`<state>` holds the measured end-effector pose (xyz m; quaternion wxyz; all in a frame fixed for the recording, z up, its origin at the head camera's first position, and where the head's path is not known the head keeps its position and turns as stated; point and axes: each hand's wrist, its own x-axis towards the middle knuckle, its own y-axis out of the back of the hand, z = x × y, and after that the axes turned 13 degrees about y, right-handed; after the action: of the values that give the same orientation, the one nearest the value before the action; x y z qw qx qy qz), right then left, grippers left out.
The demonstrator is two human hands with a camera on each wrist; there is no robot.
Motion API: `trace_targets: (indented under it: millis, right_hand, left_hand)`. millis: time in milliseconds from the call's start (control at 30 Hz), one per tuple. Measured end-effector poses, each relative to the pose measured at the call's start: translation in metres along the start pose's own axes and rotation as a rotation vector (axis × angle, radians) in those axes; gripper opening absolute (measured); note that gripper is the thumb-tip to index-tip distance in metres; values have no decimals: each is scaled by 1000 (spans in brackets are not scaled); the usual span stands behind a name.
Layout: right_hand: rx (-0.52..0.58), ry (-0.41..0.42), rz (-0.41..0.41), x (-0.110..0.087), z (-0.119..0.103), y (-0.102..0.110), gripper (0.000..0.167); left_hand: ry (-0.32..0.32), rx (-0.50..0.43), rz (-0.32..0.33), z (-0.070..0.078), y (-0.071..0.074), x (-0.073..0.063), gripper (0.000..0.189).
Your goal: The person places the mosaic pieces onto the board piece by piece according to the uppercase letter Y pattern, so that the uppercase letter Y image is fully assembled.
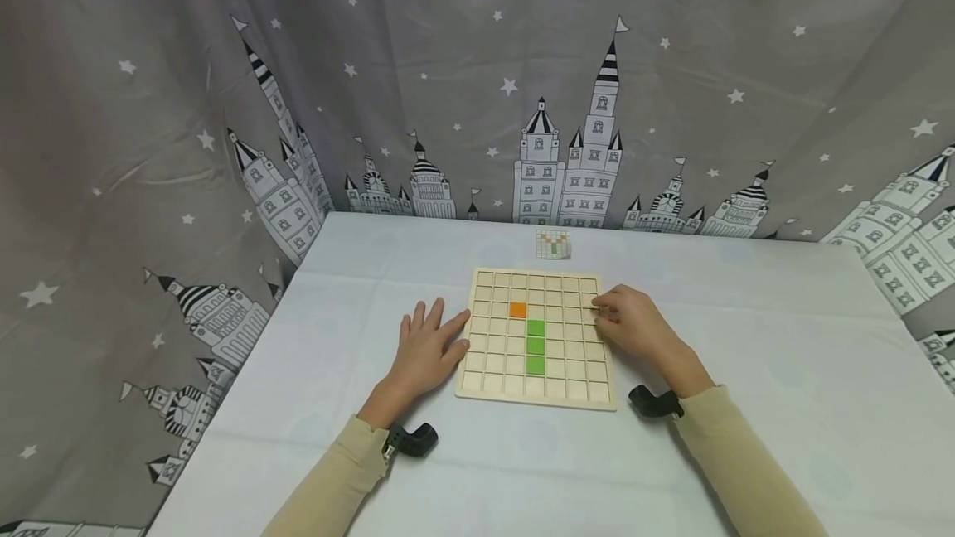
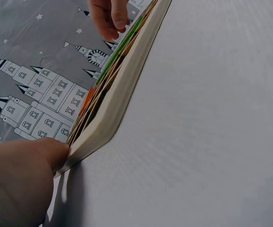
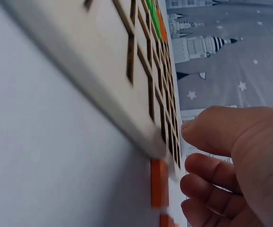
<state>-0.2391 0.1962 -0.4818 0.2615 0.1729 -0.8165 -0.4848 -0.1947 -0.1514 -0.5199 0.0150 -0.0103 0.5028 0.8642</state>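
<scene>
Clearly, any pick-up at this moment would seem to turn on one relation: loose orange tiles [image 3: 159,183] are seen just off the right edge of the board [image 1: 533,402], close beside the fingers of the right hand [image 1: 634,321]. By that hand they are screened from the head view; at least two can be made out from the right wrist — their full number cannot be told. The right hand is by far the nearer one, the left hand [image 1: 429,350] being placed across the board.

The board itself is laid flat on the tabletop [image 1: 559,479], with a small card [image 1: 553,244] set between it and the far edge. On it, three green tiles [image 1: 535,345] are lined up in a column, the long axis pointed towards the board's near edge; one orange tile [image 1: 518,310] is set diagonally off the column's far end, on the left.

The right hand is poised over the right edge, palm turned inward, fingers loosely bent and thumb parted from them — nothing is seen between. The left hand is spread palm down beside the left edge, which is met by its forefinger and thumb; nothing is gripped there.
</scene>
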Motion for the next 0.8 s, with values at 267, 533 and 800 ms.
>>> trace_targets:
  millis: [267, 533, 800]
  right_hand:
    - [27, 35, 15, 4, -4, -2, 28]
    - [69, 87, -56, 30, -27, -16, 28]
    - [100, 163, -75, 53, -48, -30, 26]
  left_hand:
    - [6, 9, 4, 1, 0, 0, 51]
    - [11, 8, -7, 1, -1, 0, 51]
    - [15, 2, -9, 2, 0, 0, 51]
